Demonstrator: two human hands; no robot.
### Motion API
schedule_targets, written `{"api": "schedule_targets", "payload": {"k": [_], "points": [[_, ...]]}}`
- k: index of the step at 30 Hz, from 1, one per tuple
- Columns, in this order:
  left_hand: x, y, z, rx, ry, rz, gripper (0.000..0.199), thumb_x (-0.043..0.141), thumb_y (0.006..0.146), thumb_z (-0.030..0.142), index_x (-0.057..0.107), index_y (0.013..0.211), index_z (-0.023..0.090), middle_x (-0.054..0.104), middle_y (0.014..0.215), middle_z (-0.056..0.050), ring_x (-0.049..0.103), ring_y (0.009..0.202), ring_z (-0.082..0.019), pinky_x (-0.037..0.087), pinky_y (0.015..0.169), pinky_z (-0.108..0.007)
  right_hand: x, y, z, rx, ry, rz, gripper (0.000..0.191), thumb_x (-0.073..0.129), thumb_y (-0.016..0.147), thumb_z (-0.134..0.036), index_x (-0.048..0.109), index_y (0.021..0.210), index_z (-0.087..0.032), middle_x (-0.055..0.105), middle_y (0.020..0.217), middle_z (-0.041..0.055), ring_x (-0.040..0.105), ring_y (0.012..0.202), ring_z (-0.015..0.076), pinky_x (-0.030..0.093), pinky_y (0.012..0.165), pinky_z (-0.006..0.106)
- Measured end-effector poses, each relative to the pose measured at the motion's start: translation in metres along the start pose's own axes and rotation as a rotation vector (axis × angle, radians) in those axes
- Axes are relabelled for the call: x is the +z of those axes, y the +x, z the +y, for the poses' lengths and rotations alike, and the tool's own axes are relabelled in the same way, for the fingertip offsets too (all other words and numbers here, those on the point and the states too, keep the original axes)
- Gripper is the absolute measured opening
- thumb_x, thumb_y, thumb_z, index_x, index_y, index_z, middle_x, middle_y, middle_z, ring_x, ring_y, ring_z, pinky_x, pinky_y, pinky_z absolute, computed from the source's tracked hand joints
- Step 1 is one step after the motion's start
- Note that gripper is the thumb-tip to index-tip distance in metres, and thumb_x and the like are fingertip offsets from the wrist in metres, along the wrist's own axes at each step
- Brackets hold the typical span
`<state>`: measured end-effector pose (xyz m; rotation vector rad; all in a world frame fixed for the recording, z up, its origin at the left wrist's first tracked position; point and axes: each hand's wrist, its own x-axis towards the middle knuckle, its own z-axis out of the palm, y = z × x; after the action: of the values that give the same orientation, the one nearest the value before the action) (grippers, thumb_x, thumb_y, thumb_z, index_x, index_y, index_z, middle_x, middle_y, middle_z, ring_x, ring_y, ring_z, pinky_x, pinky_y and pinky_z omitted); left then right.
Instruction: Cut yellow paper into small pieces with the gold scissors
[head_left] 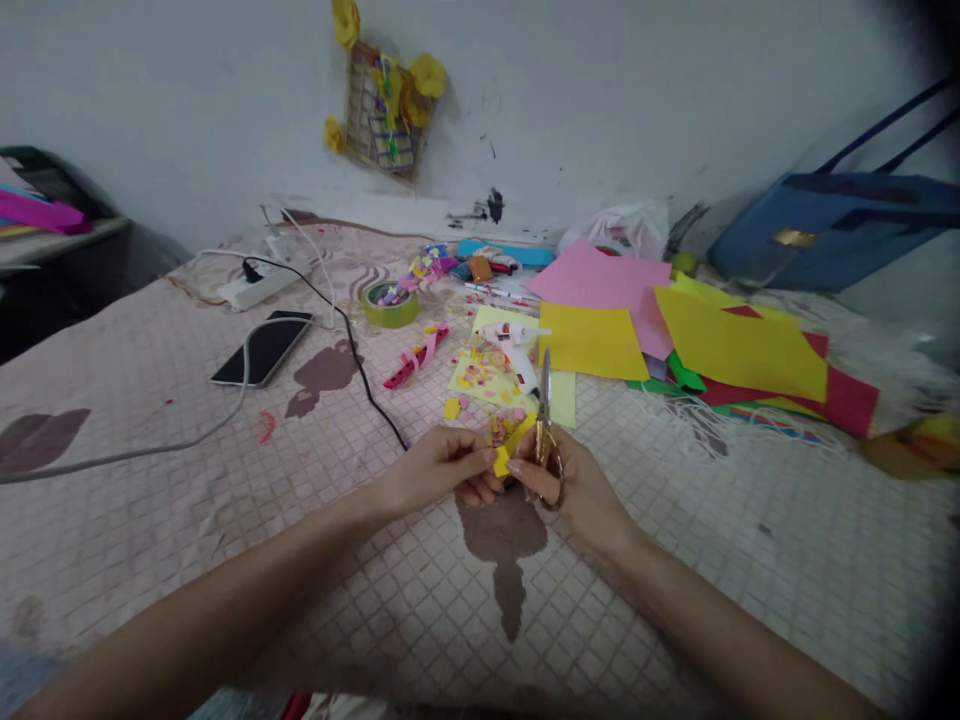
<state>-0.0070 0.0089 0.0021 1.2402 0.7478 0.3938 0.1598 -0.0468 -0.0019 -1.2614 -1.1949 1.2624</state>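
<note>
Yellow strip: (519,432) between the two hands; its long axis runs from about seven o'clock at the near end to one o'clock at the far end, twelve being straight away from the person. Whether the near end is folded or a separate piece, I cannot tell.
Left hand: (440,466) at nine o'clock of the strip, thumb and fingers pinching its near end.
Right hand: (576,482) at about four o'clock of the strip, thumb tip at the same near end, scissors carried in the grip.
Nearer hand: neither clearly; both thumbs meet at the near end, while the far end lies closer to the scissors.
Scissors: (546,388) blades toward twelve, looking closed together, handles within the right hand; they stand just to the strip's three o'clock side, at a slant to it.
Scraps: (480,373) small coloured bits at about eleven from the hands, some on pale paper (561,402).
Glue gun: (511,334) at twelve, beyond the scraps, nozzle toward three.
Yellow sheet: (592,342) at one, overlapping the pink sheet (600,282).
String: (699,422) loose, at two on the tabletop (375,620).
Tape: (391,314) a roll at about ten to eleven.
Phone: (262,350) at ten, a pale cable (246,365) across it.
</note>
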Motion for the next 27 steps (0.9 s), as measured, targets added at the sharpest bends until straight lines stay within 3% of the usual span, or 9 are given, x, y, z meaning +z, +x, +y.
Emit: {"api": "schedule_targets", "payload": {"k": [8, 15, 22, 27], "points": [[0.0007, -0.001, 0.0012, 0.065, 0.03, 0.084, 0.031, 0.06, 0.075, 0.041, 0.056, 0.071, 0.011, 0.063, 0.061, -0.002, 0.059, 0.051, -0.008, 0.048, 0.052, -0.019, 0.0024, -0.0003, 0.0018, 0.021, 0.023, -0.015, 0.017, 0.062, 0.07, -0.026, 0.046, 0.074, -0.021, 0.045, 0.064, -0.0044, 0.041, 0.054, 0.0109, 0.035, 0.049, 0.023], [0.0003, -0.0024, 0.0018, 0.019, 0.073, 0.071, 0.033, 0.064, 0.071, 0.042, 0.057, 0.075, 0.01, 0.064, 0.061, -0.003, 0.06, 0.054, -0.01, 0.05, 0.052, -0.02, 0.0011, -0.0013, 0.0056, 0.017, 0.022, -0.05, 0.014, 0.061, 0.072, -0.024, 0.047, 0.076, -0.02, 0.046, 0.064, -0.0047, 0.042, 0.055, 0.0102, 0.036, 0.049, 0.022], [-0.0017, -0.0019, 0.0034, -0.01, 0.055, 0.061, 0.031, 0.065, 0.071, 0.039, 0.053, 0.069, 0.01, 0.062, 0.057, -0.001, 0.058, 0.046, -0.008, 0.05, 0.049, -0.02, 0.0028, -0.0016, 0.0027, 0.064, 0.103, -0.065, 0.02, 0.063, 0.073, -0.036, 0.05, 0.076, -0.02, 0.047, 0.065, -0.0041, 0.041, 0.05, 0.0088, 0.038, 0.045, 0.022], [-0.0019, -0.0008, 0.0028, -0.019, 0.058, 0.045, 0.032, 0.065, 0.07, 0.039, 0.055, 0.07, 0.009, 0.062, 0.058, -0.002, 0.058, 0.047, -0.008, 0.049, 0.048, -0.019, 0.0025, -0.0012, 0.0025, 0.09, 0.088, -0.101, 0.019, 0.066, 0.069, -0.028, 0.05, 0.074, -0.02, 0.049, 0.065, -0.0037, 0.044, 0.053, 0.01, 0.037, 0.045, 0.022]]}}
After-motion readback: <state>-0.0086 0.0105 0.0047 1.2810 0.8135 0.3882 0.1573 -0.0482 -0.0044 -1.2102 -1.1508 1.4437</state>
